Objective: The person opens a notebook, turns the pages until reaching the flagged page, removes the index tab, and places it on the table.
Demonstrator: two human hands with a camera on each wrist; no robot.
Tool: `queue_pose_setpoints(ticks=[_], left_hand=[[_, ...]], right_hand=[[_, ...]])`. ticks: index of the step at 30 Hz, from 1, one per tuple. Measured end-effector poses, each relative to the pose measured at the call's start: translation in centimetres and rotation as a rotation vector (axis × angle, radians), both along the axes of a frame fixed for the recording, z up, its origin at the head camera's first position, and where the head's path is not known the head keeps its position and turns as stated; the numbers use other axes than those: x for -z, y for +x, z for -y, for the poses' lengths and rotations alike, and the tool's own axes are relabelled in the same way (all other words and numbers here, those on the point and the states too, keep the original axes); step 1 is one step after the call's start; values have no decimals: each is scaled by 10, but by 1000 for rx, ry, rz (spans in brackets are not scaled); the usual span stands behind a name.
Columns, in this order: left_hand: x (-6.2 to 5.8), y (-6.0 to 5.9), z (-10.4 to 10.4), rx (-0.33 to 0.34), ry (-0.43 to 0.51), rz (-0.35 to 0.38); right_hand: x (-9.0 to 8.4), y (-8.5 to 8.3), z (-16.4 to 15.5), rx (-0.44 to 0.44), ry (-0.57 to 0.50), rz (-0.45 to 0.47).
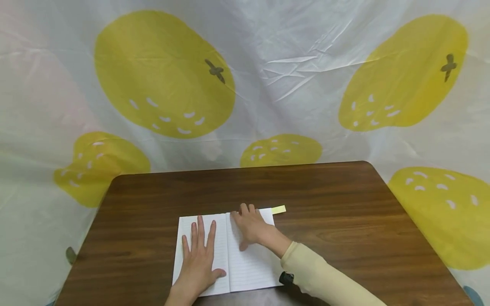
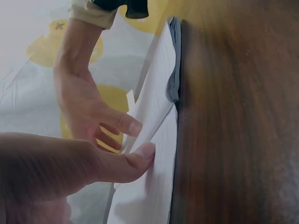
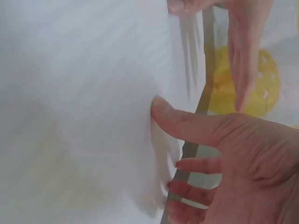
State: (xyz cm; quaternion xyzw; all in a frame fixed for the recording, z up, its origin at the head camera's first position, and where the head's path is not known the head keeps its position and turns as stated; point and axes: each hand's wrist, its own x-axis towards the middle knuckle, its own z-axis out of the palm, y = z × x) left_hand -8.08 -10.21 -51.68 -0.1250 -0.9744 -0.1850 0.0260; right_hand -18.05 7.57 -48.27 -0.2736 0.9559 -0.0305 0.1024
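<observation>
An open notebook (image 1: 252, 272) with lined white pages lies on the table. My left hand (image 1: 197, 263) rests on the left page, its fingers spread and its thumb near the spine. Across the upper part of the right page reaches my right hand (image 1: 252, 229), fingers toward the top edge and slightly bent. In the right wrist view the thumb of this right hand (image 3: 243, 168) touches the paper, with the other fingers at the notebook's edge. A yellow sticky tab (image 1: 278, 209) sticks out at the notebook's upper right corner.
The dark wooden table (image 1: 337, 221) extends around the notebook. Behind it hangs a pale cloth (image 1: 268, 85) printed with yellow fruit. A small black device (image 1: 286, 278) sits at the right sleeve.
</observation>
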Motion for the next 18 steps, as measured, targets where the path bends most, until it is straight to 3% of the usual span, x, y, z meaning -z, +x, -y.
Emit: queue_pose_setpoints(ticks=[9,18], left_hand=[[-7,-2,-6,41,71,187],[-13,-5,-7,48,110,321]], right_hand=[[1,-15,10,84,175,66],[-1,-7,17,81,241,-46]])
